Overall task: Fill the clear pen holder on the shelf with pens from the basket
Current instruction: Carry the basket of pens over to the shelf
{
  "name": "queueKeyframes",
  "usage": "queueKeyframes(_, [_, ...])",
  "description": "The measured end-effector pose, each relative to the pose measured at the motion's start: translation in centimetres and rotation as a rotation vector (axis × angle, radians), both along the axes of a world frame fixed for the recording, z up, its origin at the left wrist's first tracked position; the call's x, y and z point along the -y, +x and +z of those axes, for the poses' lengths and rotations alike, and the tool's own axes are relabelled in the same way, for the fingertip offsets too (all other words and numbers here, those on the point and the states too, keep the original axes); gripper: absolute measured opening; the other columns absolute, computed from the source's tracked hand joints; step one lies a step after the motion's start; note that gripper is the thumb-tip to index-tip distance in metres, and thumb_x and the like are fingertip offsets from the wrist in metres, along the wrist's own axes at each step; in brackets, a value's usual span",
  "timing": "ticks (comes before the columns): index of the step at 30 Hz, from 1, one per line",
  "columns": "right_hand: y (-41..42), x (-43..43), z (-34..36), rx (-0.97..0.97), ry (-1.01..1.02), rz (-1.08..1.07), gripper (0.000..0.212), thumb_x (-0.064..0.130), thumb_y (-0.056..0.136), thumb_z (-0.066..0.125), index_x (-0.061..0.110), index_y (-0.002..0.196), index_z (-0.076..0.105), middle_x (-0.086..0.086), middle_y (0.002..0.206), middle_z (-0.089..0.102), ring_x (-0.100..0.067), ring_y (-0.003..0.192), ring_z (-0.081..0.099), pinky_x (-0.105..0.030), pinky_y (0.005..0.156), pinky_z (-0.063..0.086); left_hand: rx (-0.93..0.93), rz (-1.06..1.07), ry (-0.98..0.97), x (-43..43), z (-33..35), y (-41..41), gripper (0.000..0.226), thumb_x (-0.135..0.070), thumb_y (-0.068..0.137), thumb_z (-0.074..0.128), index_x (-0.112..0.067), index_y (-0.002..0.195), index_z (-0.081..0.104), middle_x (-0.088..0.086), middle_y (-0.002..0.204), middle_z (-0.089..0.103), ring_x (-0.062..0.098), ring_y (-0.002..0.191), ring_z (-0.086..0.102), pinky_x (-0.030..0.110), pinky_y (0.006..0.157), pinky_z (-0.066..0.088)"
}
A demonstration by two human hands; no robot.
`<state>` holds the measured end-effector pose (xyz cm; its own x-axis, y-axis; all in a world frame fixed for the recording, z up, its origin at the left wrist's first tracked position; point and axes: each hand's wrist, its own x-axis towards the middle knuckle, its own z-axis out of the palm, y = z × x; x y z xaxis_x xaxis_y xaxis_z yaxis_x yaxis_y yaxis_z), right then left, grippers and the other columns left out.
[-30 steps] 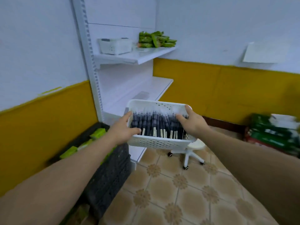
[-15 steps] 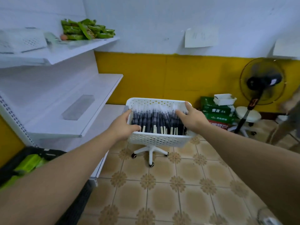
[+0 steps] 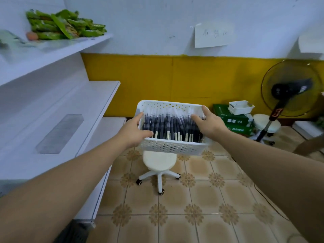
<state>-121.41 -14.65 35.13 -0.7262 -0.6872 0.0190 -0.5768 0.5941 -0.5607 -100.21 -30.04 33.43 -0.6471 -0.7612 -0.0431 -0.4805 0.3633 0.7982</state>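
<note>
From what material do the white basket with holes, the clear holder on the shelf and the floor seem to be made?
The white perforated basket looks like moulded matte plastic: even rows of round holes. The clear rectangular pen holder seems acrylic or similar plastic, as the white shelf shows through; glass cannot be excluded. The beige patterned floor appears glazed ceramic tile: grout lines.
</note>
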Motion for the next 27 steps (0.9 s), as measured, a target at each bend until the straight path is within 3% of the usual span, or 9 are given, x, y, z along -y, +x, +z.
queueKeyframes(5, [-5.1,5.0,-0.4,0.002,0.001,0.024,0.072,0.06,0.095,0.035,0.029,0.154,0.007,-0.016,0.143,0.045,-0.027,0.094,0.06,-0.039,0.082,0.05,-0.016,0.019,0.011,4.5,-0.8,-4.9,0.086,-0.028,0.083,0.071,-0.033,0.152,0.021,0.006,0.152,0.035,0.032,0.131,0.043,0.054,0.099,0.046])
queueKeyframes(8, [-9.0,9.0,-0.5,-0.033,0.005,0.053,0.072,0.059,0.095,0.035,0.027,0.154,0.008,-0.013,0.149,0.04,-0.03,0.111,0.056,-0.039,0.089,0.046,-0.019,0.057,0.016,7.4,-0.9,-8.4,0.086,-0.025,0.085,0.071,-0.032,0.153,0.018,0.006,0.153,0.032,0.033,0.131,0.042,0.055,0.098,0.047])
queueKeyframes(11, [-12.3,12.9,-0.4,-0.045,-0.003,0.091,0.072,0.058,0.096,0.037,0.025,0.154,0.01,-0.011,0.152,0.036,-0.033,0.131,0.043,-0.041,0.099,0.04,-0.02,0.105,0.02,10.1,-0.8,-11.0,0.087,-0.023,0.084,0.071,-0.034,0.152,0.017,0.004,0.151,0.034,0.034,0.126,0.047,0.051,0.084,0.056])
queueKeyframes(13, [-13.8,15.7,-0.4,-0.044,-0.001,0.124,0.072,0.059,0.095,0.036,0.025,0.153,0.01,-0.01,0.153,0.034,-0.033,0.137,0.036,-0.043,0.106,0.036,-0.035,0.142,0.027,11.7,-0.7,-12.0,0.086,-0.021,0.085,0.07,-0.033,0.152,0.018,0.004,0.149,0.037,0.032,0.124,0.049,0.051,0.086,0.055])
queueKeyframes(17, [-14.9,20.9,-0.8,-0.029,0.016,0.186,0.073,0.061,0.095,0.036,0.027,0.153,0.009,-0.01,0.154,0.033,-0.033,0.137,0.035,-0.042,0.106,0.036,-0.023,0.215,0.03,15.0,-0.5,-12.2,0.085,-0.021,0.086,0.069,-0.03,0.152,0.018,0.004,0.149,0.037,0.03,0.125,0.048,0.052,0.097,0.049])
queueKeyframes(24, [-13.8,31.2,-1.8,0.001,0.012,0.257,0.074,0.063,0.094,0.035,0.029,0.154,0.007,-0.011,0.155,0.031,-0.035,0.133,0.04,-0.042,0.102,0.041,0.017,0.298,0.03,23.6,-1.0,-10.3,0.088,-0.024,0.084,0.07,-0.03,0.153,0.015,0.005,0.152,0.034,0.033,0.126,0.047,0.05,0.092,0.052])
queueKeyframes(27, [-12.5,35.6,-1.8,-0.008,0.017,0.285,0.074,0.061,0.095,0.035,0.028,0.154,0.006,-0.012,0.152,0.035,-0.034,0.123,0.049,-0.039,0.094,0.046,0.023,0.325,0.024,27.8,-1.0,-9.0,0.088,-0.023,0.085,0.07,-0.031,0.153,0.015,0.005,0.152,0.033,0.032,0.125,0.047,0.05,0.089,0.054])
